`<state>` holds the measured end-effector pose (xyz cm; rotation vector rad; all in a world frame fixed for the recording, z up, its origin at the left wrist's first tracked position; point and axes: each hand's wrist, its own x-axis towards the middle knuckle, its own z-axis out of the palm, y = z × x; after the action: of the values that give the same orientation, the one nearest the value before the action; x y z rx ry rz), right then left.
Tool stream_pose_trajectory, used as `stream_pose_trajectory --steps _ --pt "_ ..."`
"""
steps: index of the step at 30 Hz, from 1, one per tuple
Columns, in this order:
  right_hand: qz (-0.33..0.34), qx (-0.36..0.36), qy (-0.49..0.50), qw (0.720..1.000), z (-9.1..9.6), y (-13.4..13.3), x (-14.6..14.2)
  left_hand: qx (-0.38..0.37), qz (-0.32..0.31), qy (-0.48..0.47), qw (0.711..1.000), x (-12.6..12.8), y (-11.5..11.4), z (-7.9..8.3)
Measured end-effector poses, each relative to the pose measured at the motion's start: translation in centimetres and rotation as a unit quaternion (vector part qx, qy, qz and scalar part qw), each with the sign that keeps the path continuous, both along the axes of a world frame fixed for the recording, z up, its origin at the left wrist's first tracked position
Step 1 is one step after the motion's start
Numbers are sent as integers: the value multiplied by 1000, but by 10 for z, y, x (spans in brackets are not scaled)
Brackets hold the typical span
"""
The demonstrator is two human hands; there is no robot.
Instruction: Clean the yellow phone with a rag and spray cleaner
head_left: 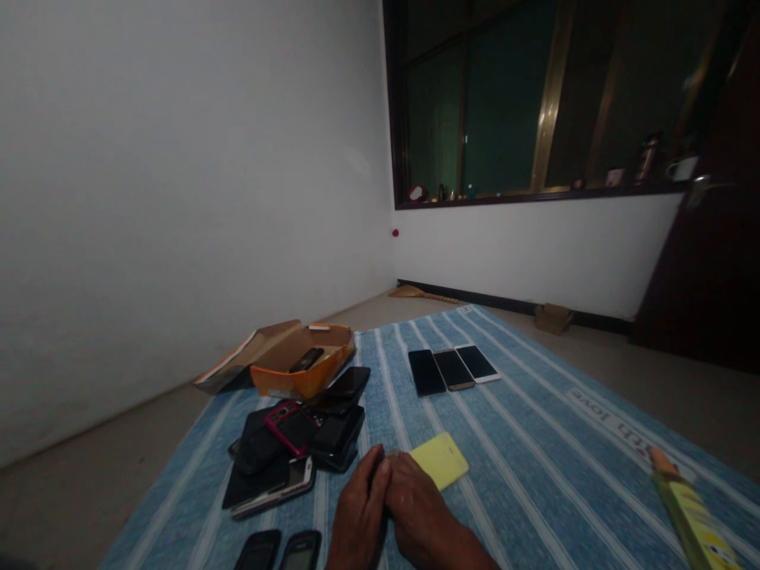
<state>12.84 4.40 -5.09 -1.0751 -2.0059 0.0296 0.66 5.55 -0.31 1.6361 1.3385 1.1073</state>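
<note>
My left hand (pixel 359 507) and my right hand (pixel 416 503) meet at the front of the cloth, fingers curled and pressed together. Whatever lies between them, if anything, is hidden. Just beyond my right hand is a yellow phone case (pixel 442 459), its near end covered by that hand; whether I grip it cannot be made out. To the left is a loose pile of phones and dark cases, with a pink-framed phone (pixel 290 427) on top and a white-edged phone (pixel 300 473) at its near side. Two small dark phones (pixel 302 549) lie left of my left hand.
Three phones (pixel 454 370) lie side by side farther back. An open orange box (pixel 302 385) behind the pile contains a dark phone (pixel 307 359). A yellow-labelled bottle (pixel 694 514) is at the right, on the blue striped cloth (pixel 522 443). A wall borders the left.
</note>
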Motion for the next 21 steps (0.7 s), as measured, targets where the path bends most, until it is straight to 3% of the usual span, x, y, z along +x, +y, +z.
stream_pose_trajectory --steps 5,14,21 --pt "-1 -11 -12 1000 2 0 -1 -4 5 17 1000 0 1 -2" --pt "-2 -109 -6 994 22 -9 2 8 16 17 1000 0 2 -5" --pt "-8 -111 -1 994 25 -11 7 14 2 44 999 1 0 -2"
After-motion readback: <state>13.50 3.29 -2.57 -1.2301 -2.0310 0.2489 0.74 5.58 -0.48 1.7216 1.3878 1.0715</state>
